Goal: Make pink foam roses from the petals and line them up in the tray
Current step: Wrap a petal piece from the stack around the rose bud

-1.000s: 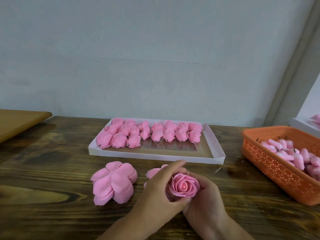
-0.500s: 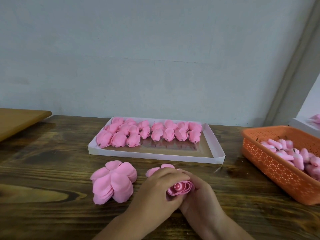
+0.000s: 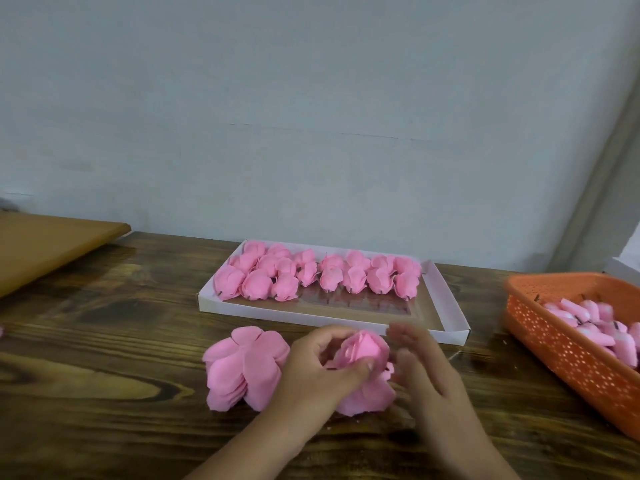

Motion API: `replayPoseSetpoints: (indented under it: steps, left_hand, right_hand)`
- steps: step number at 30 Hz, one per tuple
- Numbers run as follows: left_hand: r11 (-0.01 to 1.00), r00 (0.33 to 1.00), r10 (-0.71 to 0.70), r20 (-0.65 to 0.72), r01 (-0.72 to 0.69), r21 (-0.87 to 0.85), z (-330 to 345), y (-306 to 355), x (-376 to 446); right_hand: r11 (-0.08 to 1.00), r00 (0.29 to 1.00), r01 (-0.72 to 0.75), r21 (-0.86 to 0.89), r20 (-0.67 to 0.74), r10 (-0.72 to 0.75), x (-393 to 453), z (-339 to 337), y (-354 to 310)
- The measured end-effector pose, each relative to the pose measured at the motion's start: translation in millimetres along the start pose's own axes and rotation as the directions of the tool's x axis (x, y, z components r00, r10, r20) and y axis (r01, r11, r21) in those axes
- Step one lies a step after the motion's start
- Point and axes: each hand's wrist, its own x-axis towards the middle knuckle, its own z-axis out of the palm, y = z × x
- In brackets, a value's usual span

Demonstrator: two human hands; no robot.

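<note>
The right hand (image 3: 429, 368) has let go and now hovers open (blurred), while the left hand (image 3: 322, 365) alone pinches the rose (image 3: 363, 348). The wrapping looks finished, so the tray (image 3: 446, 303) is probably next.

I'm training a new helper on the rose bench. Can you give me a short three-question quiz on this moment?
1. True or false: the front strip of the white tray is already filled with roses.
2. Which hand grips the rose being formed? A) left hand B) right hand C) neither
3. Fill in: the loose stack of petals lies on the table to the ___ of the hands.

Key
1. False: the finished roses fill the back part; the front strip is bare.
2. A: the right hand is blurred, fingers spread beside the rose.
3. left
</note>
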Motion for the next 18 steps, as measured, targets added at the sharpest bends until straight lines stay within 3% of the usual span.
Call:
replayPoseSetpoints:
  steps: [3, 7, 12, 18]
  left_hand:
    - [0.971, 0.985, -0.175, 0.002, 0.173, -0.163, -2, 0, 1]
    - [0.937, 0.972, -0.228, 0.049, 0.233, -0.260, -3, 2, -2]
    - [0.934, 0.969, -0.236, 0.070, 0.247, -0.259, -1, 4, -2]
    - [0.922, 0.959, -0.277, 0.069, 0.285, -0.262, -2, 5, -2]
  right_hand:
    - [0.953, 0.976, 0.219, -0.211, 0.055, -0.212, -5, 1, 3]
    - [0.865, 0.931, 0.362, -0.348, 0.083, -0.356, -4, 8, 13]
    - [0.816, 0.894, 0.435, -0.381, 0.073, -0.443, 1, 7, 16]
    - [0.836, 0.896, 0.430, -0.339, 0.051, -0.441, 2, 8, 14]
